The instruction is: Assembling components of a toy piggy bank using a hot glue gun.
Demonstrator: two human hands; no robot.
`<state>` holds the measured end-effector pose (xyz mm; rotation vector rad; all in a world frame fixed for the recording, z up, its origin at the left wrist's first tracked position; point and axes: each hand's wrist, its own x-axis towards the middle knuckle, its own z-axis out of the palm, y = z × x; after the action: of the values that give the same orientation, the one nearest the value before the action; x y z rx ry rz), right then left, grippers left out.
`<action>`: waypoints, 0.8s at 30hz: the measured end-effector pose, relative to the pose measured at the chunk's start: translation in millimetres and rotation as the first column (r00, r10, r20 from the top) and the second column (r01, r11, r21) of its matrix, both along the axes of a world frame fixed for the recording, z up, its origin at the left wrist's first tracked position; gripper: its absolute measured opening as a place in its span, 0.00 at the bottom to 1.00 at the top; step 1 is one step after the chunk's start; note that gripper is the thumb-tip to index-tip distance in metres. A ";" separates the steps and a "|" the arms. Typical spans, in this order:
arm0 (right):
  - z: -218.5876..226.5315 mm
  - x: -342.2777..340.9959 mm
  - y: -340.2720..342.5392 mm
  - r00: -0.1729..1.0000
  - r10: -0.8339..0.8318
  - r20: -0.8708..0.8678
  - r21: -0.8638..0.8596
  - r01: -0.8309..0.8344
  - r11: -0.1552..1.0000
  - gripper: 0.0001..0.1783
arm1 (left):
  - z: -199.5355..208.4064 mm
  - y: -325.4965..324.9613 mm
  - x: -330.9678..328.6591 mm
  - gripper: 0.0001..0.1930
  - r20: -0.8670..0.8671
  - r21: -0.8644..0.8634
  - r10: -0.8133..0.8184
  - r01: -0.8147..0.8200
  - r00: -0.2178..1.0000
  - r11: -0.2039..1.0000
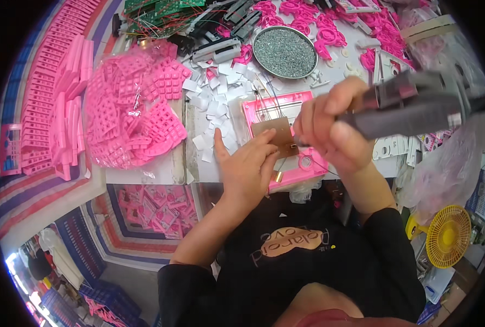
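Note:
My right hand (pixel 335 125) is wrapped round a dark electric screwdriver (pixel 411 111), tilted sideways with its tip end low at the right edge of a brown circuit board (pixel 282 128). The board lies in an open pink plastic casing (pixel 297 175), and thin wires rise from its far side. My left hand (pixel 244 170) rests on the board with fingers spread, two of them pressing its surface and the thumb stuck out to the left. A small brass-coloured cylinder (pixel 278 176) sits by the casing's near left corner. The screwdriver's very tip is hidden by my right fingers.
Beyond the casing stands a round dish (pixel 285 77) of small screws. White paper squares (pixel 216 109) lie scattered left of it. A clear bag of pink keypads (pixel 133 103), green circuit boards (pixel 166 19) and pink rings (pixel 329 35) surround the work. A yellow fan (pixel 448 237) stands at right.

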<state>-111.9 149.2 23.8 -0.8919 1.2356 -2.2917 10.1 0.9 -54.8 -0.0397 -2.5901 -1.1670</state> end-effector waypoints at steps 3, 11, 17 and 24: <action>-11.1 9.0 -1.7 1.000 0.009 0.001 -0.081 -0.009 0.997 0.15 | -1.5 1.0 -2.8 0.03 -0.015 0.013 -0.006 0.006 1.000 1.000; -21.4 15.5 -5.7 0.998 0.047 0.030 -0.069 -0.045 0.997 0.14 | -10.4 -2.9 -3.5 0.06 -0.066 0.039 -0.034 0.036 0.997 0.999; -24.9 13.0 9.0 0.994 -0.023 -0.109 0.221 0.047 0.974 0.13 | -9.9 -5.4 -1.7 0.06 -0.074 -0.063 -0.067 0.063 0.995 0.996; -29.1 -2.7 7.1 0.977 -0.204 -0.067 0.146 0.212 0.966 0.11 | -2.5 2.4 0.4 0.07 -0.014 -0.279 -0.129 0.120 0.992 0.953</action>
<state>-114.7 156.2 -5.3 -0.8049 1.5712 -2.3051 10.4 3.3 -57.3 -0.2840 -2.7357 -0.8235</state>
